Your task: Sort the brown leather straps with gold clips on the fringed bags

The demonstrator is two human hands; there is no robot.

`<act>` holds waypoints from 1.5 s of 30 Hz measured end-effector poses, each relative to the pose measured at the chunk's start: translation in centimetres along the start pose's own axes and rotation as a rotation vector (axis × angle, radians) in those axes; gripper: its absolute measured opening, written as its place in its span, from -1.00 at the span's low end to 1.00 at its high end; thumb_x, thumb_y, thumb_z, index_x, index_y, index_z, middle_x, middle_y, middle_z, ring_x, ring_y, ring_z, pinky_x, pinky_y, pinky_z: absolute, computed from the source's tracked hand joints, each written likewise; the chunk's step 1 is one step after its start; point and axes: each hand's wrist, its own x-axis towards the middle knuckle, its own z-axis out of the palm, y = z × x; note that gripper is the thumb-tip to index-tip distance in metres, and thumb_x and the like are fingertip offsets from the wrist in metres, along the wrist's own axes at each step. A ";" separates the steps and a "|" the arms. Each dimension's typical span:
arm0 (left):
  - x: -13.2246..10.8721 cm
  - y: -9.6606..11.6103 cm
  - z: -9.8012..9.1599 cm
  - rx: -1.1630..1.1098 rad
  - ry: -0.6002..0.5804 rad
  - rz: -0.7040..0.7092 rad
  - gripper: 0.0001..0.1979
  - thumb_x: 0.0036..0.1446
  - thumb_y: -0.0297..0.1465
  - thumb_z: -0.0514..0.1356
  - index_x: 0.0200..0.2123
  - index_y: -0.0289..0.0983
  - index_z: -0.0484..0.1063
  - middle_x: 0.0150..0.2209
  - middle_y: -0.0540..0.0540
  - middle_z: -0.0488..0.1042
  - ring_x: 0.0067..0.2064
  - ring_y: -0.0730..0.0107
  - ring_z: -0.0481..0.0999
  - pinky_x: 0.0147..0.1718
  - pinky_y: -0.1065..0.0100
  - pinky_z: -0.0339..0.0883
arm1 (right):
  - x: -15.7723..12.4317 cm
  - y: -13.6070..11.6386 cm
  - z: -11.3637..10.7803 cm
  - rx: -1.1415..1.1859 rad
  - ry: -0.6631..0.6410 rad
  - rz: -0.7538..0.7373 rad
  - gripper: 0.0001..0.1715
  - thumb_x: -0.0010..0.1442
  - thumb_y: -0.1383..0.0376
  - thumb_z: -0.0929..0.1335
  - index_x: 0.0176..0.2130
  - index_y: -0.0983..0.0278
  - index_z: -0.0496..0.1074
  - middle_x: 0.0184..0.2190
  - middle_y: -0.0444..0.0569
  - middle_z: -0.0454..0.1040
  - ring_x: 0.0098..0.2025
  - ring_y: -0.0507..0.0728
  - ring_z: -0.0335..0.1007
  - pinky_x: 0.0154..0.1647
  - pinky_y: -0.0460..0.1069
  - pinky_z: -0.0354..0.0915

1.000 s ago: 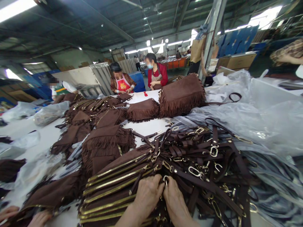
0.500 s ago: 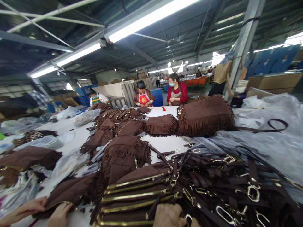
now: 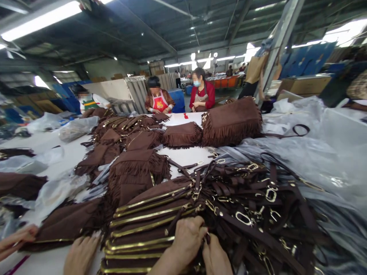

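At the lower middle, my left hand [image 3: 187, 236] is closed in a pinch over a row of dark brown bags with gold zippers [image 3: 149, 217]. Beside it on the right, my right hand [image 3: 213, 252] is also closed, its fingertips close to the left ones. Between them shows a small dark piece with a bit of metal, too small to name. Under and right of my hands spreads a heap of dark brown straps [image 3: 246, 229] with gold-coloured clasps and rings.
Another person's hands [image 3: 82, 254] touch a brown bag [image 3: 71, 221] at the lower left. Fringed bags [image 3: 232, 120] lie along the white table [image 3: 183, 154]. Plastic sheeting [image 3: 304, 152] covers the right side. Three people [image 3: 202, 91] are across the table.
The view has tilted down and shifted, so both my hands show more fully, close together. The other person's hands have moved apart on the brown bag.
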 end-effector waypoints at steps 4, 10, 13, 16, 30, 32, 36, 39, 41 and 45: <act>0.0 -0.3 -0.4 -0.058 -0.032 0.062 -0.93 0.05 -0.43 0.11 -0.38 -0.23 0.39 -0.52 0.04 0.46 -0.44 0.43 0.47 -0.44 0.45 0.31 | 0.2 0.7 -2.2 -0.093 -0.082 -0.100 -0.62 0.07 0.46 0.12 -0.12 0.27 0.28 -0.25 0.05 0.47 -0.24 0.11 0.44 -0.27 -0.07 0.26; -2.2 -2.3 -1.7 -0.036 0.322 0.454 -0.65 0.09 -0.54 0.05 -0.01 -0.41 0.25 -0.12 -0.23 0.45 -0.04 0.30 0.40 -0.09 0.32 0.36 | 4.8 -1.6 -9.2 -0.122 -0.274 -0.207 -0.71 0.03 0.47 0.19 -0.22 0.22 0.27 -0.28 -0.05 0.39 -0.22 0.10 0.33 -0.24 -0.03 0.20; -3.9 -3.7 -2.3 0.079 0.422 0.629 -0.61 0.09 -0.62 -0.04 0.01 -0.41 0.26 -0.10 -0.22 0.45 0.06 0.27 0.31 -0.02 0.29 0.31 | 7.4 -3.4 -10.3 -0.103 -0.296 -0.254 -0.87 0.04 0.43 0.25 -0.34 0.23 0.27 -0.36 -0.12 0.36 -0.29 0.07 0.29 -0.29 -0.06 0.16; -4.9 -4.1 -2.3 0.159 0.386 0.703 -0.61 0.12 -0.61 -0.11 -0.03 -0.35 0.32 -0.18 -0.11 0.50 -0.01 0.39 0.37 -0.06 0.40 0.33 | 9.2 -4.3 -10.0 -0.132 -0.288 -0.300 -0.91 0.04 0.41 0.30 -0.38 0.24 0.30 -0.40 -0.15 0.35 -0.32 0.04 0.27 -0.31 -0.09 0.13; -2.5 -2.2 -2.3 -0.079 -0.069 -0.099 -0.69 0.11 -0.36 0.04 -0.09 -0.34 0.33 -0.12 -0.20 0.45 -0.06 0.24 0.42 -0.04 0.17 0.31 | 11.3 -3.7 -10.6 -0.579 -0.074 -0.572 -0.79 0.16 0.20 0.27 -0.18 0.14 0.37 -0.29 -0.12 0.37 -0.38 0.01 0.31 -0.41 -0.10 0.10; -2.2 -2.8 -2.9 -0.141 -0.193 -0.121 -0.69 0.11 -0.40 0.02 -0.08 -0.32 0.34 -0.11 -0.18 0.45 -0.04 0.28 0.41 -0.01 0.21 0.29 | 11.7 -2.9 -10.5 -0.604 -0.025 -0.612 -0.76 0.16 0.16 0.27 -0.15 0.12 0.37 -0.31 -0.12 0.37 -0.41 0.01 0.29 -0.43 -0.10 0.09; -1.8 -3.1 -3.4 -0.128 -0.327 -0.075 -0.64 0.10 -0.41 0.02 -0.01 -0.28 0.31 -0.02 -0.13 0.41 0.02 0.32 0.35 0.04 0.27 0.23 | 12.9 -1.6 -10.6 -0.631 0.107 -0.687 -0.82 0.15 0.25 0.29 -0.21 0.17 0.41 -0.38 -0.08 0.39 -0.37 0.06 0.27 -0.39 -0.06 0.09; -1.7 -2.8 -3.0 -0.024 -0.344 -0.044 -0.61 0.14 -0.37 -0.04 0.05 -0.19 0.27 0.04 -0.09 0.35 0.04 0.31 0.34 0.05 0.24 0.22 | 12.5 -1.4 -11.0 -0.668 0.175 -0.652 -0.78 0.17 0.37 0.25 -0.17 0.24 0.40 -0.27 0.01 0.41 -0.24 0.12 0.27 -0.28 0.00 0.11; -1.7 -2.7 -2.5 0.060 -0.342 -0.047 -0.60 0.16 -0.38 -0.10 0.06 -0.12 0.25 0.04 -0.07 0.35 0.04 0.31 0.35 0.03 0.23 0.23 | 11.0 -1.4 -10.9 -0.678 0.245 -0.601 -0.69 0.18 0.43 0.22 -0.07 0.31 0.33 -0.16 0.08 0.38 -0.14 0.15 0.24 -0.20 0.03 0.12; -1.1 -2.5 -1.9 0.169 -0.389 -0.009 -0.59 0.19 -0.38 -0.18 0.05 -0.10 0.26 0.01 -0.08 0.38 -0.04 0.31 0.42 -0.05 0.28 0.27 | 5.3 0.2 -9.5 -0.428 0.451 -0.517 -0.70 0.18 0.45 0.19 -0.08 0.33 0.31 -0.28 0.03 0.39 -0.24 0.10 0.24 -0.24 0.00 0.19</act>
